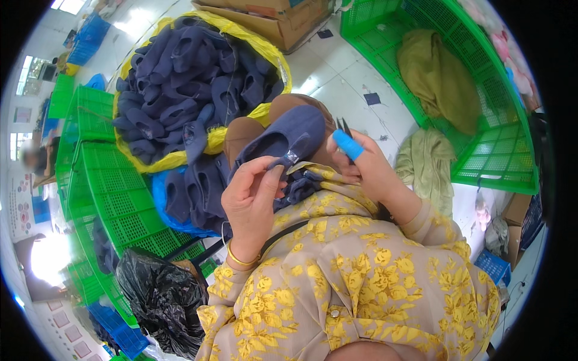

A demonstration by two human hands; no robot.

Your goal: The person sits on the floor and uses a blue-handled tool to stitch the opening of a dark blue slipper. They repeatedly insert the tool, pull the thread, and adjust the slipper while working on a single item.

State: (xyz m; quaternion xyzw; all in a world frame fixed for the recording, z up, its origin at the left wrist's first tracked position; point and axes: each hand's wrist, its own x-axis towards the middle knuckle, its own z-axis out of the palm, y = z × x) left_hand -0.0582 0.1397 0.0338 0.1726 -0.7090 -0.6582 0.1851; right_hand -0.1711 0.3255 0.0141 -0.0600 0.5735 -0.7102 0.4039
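A navy fabric slipper [306, 129] rests on my lap, its rounded toe pointing away to the right. My left hand [250, 195] pinches the slipper's near edge between thumb and fingers, beside a small pale label. My right hand [376, 171], with blue tape round one finger, is closed on dark thread snips [343, 126]. Their narrow tips point up, just right of the slipper and apart from it. The snips' handle is hidden in the palm. Crumpled navy pieces [301, 188] lie on my lap below the slipper.
A yellow sack [282, 60] heaped with navy slippers stands ahead on the left; more slippers lie in a blue bag [165, 207] nearer. Green crates [114, 198] flank me left, a green crate [503, 159] with olive cloth [439, 78] right. A black plastic bag [159, 301] sits lower left.
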